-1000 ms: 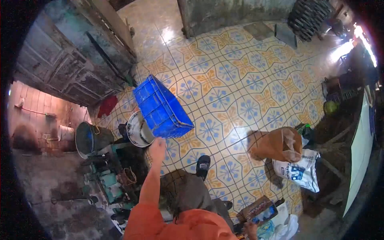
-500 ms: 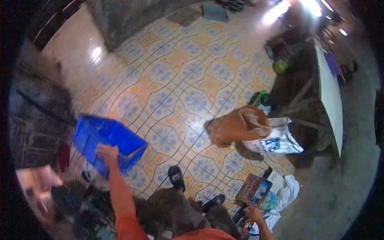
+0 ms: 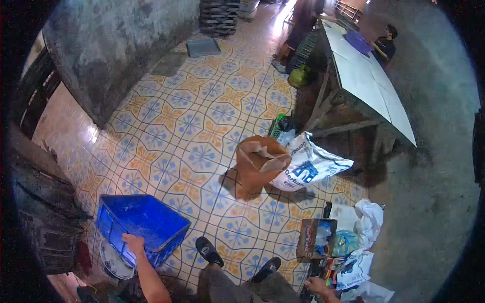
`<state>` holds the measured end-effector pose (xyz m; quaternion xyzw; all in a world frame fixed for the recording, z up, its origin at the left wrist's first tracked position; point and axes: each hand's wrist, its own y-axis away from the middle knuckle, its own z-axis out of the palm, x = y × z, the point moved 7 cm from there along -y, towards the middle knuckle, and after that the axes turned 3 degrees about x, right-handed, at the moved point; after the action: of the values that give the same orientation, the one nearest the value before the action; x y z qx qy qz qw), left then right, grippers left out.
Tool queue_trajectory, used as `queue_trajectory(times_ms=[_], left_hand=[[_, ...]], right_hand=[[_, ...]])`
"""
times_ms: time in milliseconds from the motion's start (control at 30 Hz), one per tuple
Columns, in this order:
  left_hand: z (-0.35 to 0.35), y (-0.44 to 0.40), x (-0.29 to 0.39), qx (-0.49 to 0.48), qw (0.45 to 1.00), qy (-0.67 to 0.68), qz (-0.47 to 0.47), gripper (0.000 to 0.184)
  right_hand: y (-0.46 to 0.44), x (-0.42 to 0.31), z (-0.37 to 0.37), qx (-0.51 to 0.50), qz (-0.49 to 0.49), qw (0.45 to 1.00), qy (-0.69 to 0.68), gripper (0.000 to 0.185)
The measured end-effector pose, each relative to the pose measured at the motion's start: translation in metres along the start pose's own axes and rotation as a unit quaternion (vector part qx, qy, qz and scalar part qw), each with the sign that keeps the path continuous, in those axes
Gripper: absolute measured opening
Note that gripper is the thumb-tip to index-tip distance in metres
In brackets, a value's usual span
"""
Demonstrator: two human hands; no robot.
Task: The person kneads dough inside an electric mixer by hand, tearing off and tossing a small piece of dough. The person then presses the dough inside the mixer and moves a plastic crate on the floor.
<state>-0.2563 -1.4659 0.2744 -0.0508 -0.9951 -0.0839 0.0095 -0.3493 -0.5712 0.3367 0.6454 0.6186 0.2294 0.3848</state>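
My left hand [image 3: 134, 243] grips the near rim of an empty blue plastic crate [image 3: 146, 219] at the lower left, its open side facing up. Partly under the crate stands a white bucket [image 3: 115, 260]. Low at the right, my right hand [image 3: 317, 285] is beside small colourful packets [image 3: 331, 271]; its fingers are too small to make out. Just above it are a cardboard box [image 3: 316, 238] and white plastic bags [image 3: 369, 224].
A brown sack [image 3: 252, 174] and a white printed sack [image 3: 308, 164] stand mid-floor. A white-topped table [image 3: 364, 81] is at the right, with a person [image 3: 386, 48] behind it and another person [image 3: 303, 25] at its far end. A grey tray [image 3: 203, 47] lies near the wall.
The view has swung to the right. The blue crate, first tilted over the bucket, is now more level and lower in view, still held by my left hand.
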Motion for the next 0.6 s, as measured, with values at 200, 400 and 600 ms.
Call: queue_trajectory(times_ms=[200,400,600], left_hand=[[-0.01,0.16,0.035,-0.066,0.994,0.081,0.034,0.098],[0.116,0.27,0.004,-0.204,0.957,0.196,0.065,0.099],[0.154,0.376,0.016,-0.202,0.928,0.291,0.111,0.097]], right_hand=[[0.01,0.077,-0.031,0.048,-0.04,0.997,-0.044,0.039],[0.007,0.24,-0.008,0.058,0.024,0.997,0.041,0.042],[0.033,0.303,0.024,0.153,0.003,0.988,0.003,0.042]])
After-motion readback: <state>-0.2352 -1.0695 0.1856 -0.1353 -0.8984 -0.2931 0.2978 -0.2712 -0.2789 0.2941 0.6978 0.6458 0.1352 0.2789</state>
